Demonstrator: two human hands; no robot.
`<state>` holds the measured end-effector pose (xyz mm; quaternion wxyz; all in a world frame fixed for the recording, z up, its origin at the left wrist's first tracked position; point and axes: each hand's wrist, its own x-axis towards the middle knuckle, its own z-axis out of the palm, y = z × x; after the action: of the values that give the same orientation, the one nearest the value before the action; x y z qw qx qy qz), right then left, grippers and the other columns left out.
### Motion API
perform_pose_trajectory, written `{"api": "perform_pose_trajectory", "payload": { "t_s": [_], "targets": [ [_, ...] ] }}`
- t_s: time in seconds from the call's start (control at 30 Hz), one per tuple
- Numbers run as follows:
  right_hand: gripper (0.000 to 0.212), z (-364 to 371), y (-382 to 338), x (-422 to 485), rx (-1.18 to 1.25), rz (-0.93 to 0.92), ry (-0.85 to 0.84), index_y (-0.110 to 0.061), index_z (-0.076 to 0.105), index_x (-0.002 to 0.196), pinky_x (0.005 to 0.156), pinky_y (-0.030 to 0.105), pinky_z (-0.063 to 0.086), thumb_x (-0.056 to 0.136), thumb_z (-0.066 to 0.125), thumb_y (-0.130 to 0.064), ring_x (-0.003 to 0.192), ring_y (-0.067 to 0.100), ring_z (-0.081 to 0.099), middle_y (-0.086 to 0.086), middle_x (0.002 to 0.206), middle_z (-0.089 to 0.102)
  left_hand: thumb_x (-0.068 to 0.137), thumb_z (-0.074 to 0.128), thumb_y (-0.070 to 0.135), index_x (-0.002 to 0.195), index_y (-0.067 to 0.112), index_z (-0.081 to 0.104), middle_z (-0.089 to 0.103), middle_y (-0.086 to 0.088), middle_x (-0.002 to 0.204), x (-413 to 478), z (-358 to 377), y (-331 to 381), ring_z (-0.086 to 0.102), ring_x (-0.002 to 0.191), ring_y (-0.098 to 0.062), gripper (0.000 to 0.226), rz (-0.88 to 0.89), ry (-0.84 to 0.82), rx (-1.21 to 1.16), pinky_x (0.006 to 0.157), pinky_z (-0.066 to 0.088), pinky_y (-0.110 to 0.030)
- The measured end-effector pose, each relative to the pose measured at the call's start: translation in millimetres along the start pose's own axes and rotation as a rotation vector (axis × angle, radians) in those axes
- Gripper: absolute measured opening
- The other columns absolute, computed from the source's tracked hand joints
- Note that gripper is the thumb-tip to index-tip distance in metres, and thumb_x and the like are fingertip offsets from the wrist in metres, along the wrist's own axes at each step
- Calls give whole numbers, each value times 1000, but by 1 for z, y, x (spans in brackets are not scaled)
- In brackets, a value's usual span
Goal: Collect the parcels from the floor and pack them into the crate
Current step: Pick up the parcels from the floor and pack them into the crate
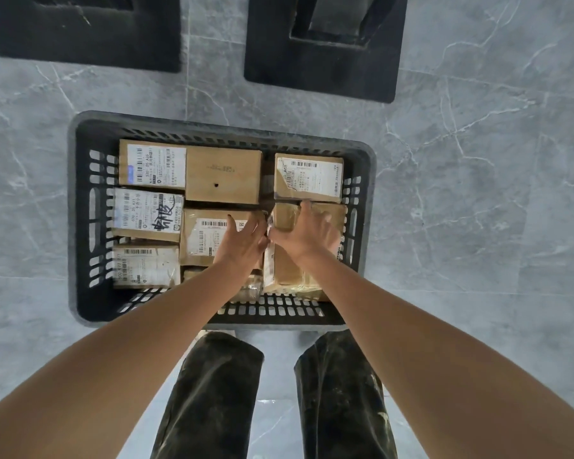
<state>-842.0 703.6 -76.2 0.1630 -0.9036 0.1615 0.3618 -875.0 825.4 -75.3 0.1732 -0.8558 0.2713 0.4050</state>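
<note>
Currently listed, one moment, head view.

- Crate (83, 210): black, slotted walls, standing on the grey marbled floor (478, 160); both hands are inside it.
- Right hand (307, 231): lies on top of the taped parcel (285, 270), fingers curled over its far edge, thumb at its left edge, gripping it.
- Left hand (242, 240): just beside the right hand, fingers spread and flat on the centre parcel (203, 236), thumb side against the taped parcel.
- Plain box (222, 175): beyond the left hand's fingertips.
- Labelled box (309, 177): just beyond the right hand's fingertips.
- Three labelled parcels (146, 215): in a column to the left of the left hand; the middle one bears black marker writing.
- Two black pads (83, 31): on the floor, well beyond both hands, outside the crate.
- Dark trouser legs (212, 392): below the forearms, nearer than the crate.
</note>
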Motion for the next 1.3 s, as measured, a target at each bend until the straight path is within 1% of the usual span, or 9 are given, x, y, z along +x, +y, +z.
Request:
{"api": "perform_pose_trajectory", "payload": {
  "t_s": [0.23, 0.4, 0.57, 0.7, 0.83, 1.0, 1.07, 1.17, 1.3],
  "targets": [
    [79, -7, 2, -4, -71, -18, 137, -26, 38, 128, 72, 32, 43, 65, 68, -65, 81, 18, 45, 8, 109, 50, 82, 64, 25, 149, 20, 10, -11, -13, 155, -4, 14, 2, -5, 144, -32, 86, -42, 86, -137, 110, 20, -60],
    [84, 10, 1, -5, 22, -18, 173, -27, 34, 133, 87, 42, 50, 66, 66, -68, 100, 25, 54, 13, 123, 43, 82, 63, 24, 149, 21, 12, -6, -11, 157, 0, 11, -3, -5, 145, -29, 84, -14, 73, -115, 114, 10, -57],
    [83, 34, 3, 5, 70, -86, 302, -26, 40, 128, 67, 30, 52, 63, 62, -74, 88, 20, 51, 9, 114, 43, 81, 65, 28, 146, 23, 24, -1, -11, 157, -1, 1, -1, -5, 145, -28, 78, -7, 4, -107, 114, 5, -57],
    [91, 45, 7, 7, -3, -82, 324, -24, 38, 132, 62, 31, 53, 62, 56, -80, 87, 22, 53, 16, 119, 45, 86, 59, 26, 139, 22, 39, 26, -10, 152, -36, 14, 8, 16, 143, -28, 56, 118, -34, -181, 114, 14, -56],
    [93, 33, 6, -3, 17, -75, 245, -27, 24, 142, 69, 37, 55, 70, 47, -82, 100, 27, 52, 18, 128, 39, 90, 54, 19, 135, 19, 42, 46, -5, 137, -84, 31, 3, 36, 131, -24, 47, 25, -16, -376, 111, 28, -46],
    [117, 3, 25, -47, -142, -236, 51, -34, -16, 147, 81, 42, 57, 70, 65, -66, 128, 41, 42, 21, 153, 13, 91, 50, 14, 128, 16, 47, 52, -3, 132, -131, 31, -6, 45, 126, -21, 37, -115, -57, -584, 109, 35, -42],
    [121, 5, 34, -70, -330, -357, 34, -35, -24, 146, 74, 37, 59, 72, 70, -56, 121, 39, 51, 22, 157, 3, 91, 51, 16, 126, 17, 47, 54, -2, 129, -143, 27, -9, 49, 121, -19, 36, -128, -38, -659, 103, 41, -38],
    [108, 14, 39, -80, -558, -456, -10, -38, -37, 137, 64, 23, 55, 92, 57, -10, 88, 15, 58, 24, 154, -22, 91, 50, 17, 115, 18, 52, 60, 2, 111, -153, 24, -14, 55, 100, -14, 24, -165, 7, -775, 89, 46, -30],
    [107, 24, 35, -62, -640, -412, 29, -35, -35, 139, 68, 32, 58, 88, 46, 14, 81, 18, 55, 28, 153, -20, 93, 48, 17, 111, 19, 55, 54, 8, 87, -147, 35, -22, 52, 78, -7, 20, -223, 66, -876, 71, 45, -22]
  ]
}}
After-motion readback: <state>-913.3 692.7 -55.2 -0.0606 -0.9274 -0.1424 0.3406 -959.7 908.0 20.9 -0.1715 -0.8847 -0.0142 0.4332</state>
